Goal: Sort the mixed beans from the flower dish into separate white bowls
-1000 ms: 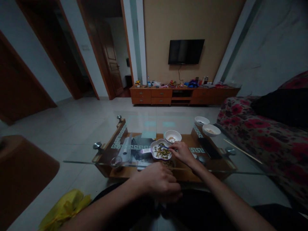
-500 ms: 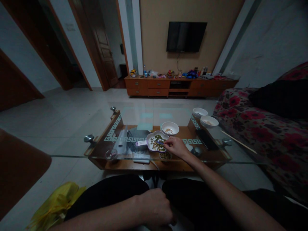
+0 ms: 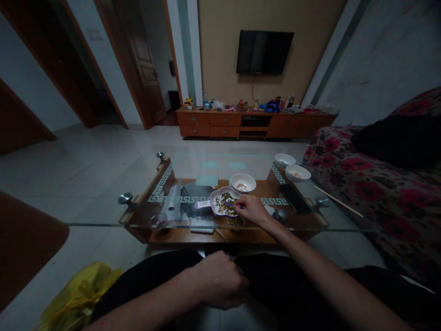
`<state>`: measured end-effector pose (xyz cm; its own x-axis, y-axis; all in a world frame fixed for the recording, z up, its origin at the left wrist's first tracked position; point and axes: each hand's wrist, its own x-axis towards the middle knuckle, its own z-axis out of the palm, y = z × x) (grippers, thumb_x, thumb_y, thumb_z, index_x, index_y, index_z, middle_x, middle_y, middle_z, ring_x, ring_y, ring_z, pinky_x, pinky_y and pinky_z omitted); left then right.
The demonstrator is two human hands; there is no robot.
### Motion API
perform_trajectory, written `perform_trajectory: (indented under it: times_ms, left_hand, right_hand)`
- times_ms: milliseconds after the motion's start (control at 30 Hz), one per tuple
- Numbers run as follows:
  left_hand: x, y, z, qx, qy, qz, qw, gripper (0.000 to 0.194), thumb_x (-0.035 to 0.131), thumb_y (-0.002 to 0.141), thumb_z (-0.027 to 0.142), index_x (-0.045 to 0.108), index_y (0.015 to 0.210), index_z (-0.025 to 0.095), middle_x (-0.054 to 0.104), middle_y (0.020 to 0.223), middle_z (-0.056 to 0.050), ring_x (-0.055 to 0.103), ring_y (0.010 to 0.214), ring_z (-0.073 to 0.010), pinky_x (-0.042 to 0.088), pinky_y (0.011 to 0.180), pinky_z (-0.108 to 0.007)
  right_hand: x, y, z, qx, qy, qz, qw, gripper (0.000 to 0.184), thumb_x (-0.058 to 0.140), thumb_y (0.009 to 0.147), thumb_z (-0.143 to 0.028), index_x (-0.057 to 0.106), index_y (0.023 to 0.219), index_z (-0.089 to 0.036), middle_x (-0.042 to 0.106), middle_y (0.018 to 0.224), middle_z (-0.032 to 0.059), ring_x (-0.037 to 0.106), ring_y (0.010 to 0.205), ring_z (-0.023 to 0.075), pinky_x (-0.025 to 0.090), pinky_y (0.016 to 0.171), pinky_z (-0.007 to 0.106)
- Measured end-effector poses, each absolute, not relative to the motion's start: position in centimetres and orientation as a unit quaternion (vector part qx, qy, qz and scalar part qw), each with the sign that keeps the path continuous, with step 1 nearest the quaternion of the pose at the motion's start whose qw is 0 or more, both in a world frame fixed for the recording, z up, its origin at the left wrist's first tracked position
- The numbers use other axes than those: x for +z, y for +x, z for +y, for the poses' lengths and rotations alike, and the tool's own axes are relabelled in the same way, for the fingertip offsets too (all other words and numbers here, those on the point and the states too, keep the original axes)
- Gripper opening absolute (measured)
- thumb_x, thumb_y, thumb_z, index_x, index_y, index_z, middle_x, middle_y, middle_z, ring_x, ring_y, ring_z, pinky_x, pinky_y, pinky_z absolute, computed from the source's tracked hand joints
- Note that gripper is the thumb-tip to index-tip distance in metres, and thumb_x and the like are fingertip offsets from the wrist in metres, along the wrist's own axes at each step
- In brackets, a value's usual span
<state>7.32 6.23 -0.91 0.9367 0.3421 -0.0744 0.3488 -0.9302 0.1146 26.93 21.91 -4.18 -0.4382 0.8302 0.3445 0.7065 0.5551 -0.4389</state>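
My right hand (image 3: 253,209) pinches slim blue tweezers (image 3: 228,203), their tips low over a white, purple-rimmed dish (image 3: 212,202) with a handle. Green, tan and darker beans (image 3: 225,197) lie scattered in that dish on the glass table. Just behind it stands a white bowl (image 3: 243,177) with a few pale beans inside. Under the near side of the dish, a cup of mixed beans (image 3: 236,222) shows through the glass. My left hand (image 3: 223,280) is closed in a loose fist over my lap, its fingertips turned out of sight.
Two more white bowls, one farther (image 3: 285,159) and one nearer (image 3: 298,173), stand at the table's right. Chopsticks (image 3: 337,201) lie near the right edge of the glass tabletop (image 3: 193,158). A flowered sofa (image 3: 341,161) is on the right, a yellow bag (image 3: 82,294) on the floor at left.
My left hand has risen slightly above my lap. The right hand stays at the dish with the tweezers, hardly moved. The whole view has shifted a little.
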Motion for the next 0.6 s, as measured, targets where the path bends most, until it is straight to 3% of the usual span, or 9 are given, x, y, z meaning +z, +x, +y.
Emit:
perform_trajectory:
  times_ms: [233,467,600]
  left_hand:
    - [-0.4,7.1,6.4,-0.001,0.979,0.184,0.087,0.024,0.07,0.09,0.042,0.065,0.083,0.02,0.069,0.075,0.001,0.068,0.068,-0.0193,0.027,0.049,-0.039]
    - [-0.3,6.7,6.3,0.02,0.973,0.199,0.112,0.021,0.071,0.089,0.039,0.065,0.083,0.02,0.069,0.075,0.001,0.066,0.066,-0.0192,0.024,0.05,-0.037]
    - [-0.1,6.9,6.1,-0.003,0.973,0.206,0.107,0.022,0.071,0.09,0.041,0.066,0.084,0.021,0.07,0.076,0.0,0.066,0.065,-0.0194,0.023,0.05,-0.036]
  right_hand:
    - [-4.0,27.1,21.9,0.12,-0.447,-0.838,0.288,0.016,0.068,0.087,-0.022,0.083,0.083,-0.025,0.077,0.079,0.0041,0.066,0.07,0.0184,0.046,0.069,0.029]
    - [-2.4,29.9,22.8,0.098,-0.502,-0.754,0.412,0.021,0.065,0.093,-0.032,0.083,0.092,-0.022,0.078,0.088,0.0074,0.068,0.077,0.0206,0.048,0.071,0.031]
    - [-2.5,29.5,22.4,0.089,-0.498,-0.769,0.39,0.021,0.065,0.094,-0.031,0.084,0.094,-0.021,0.077,0.088,0.0069,0.069,0.078,0.0204,0.048,0.072,0.031]
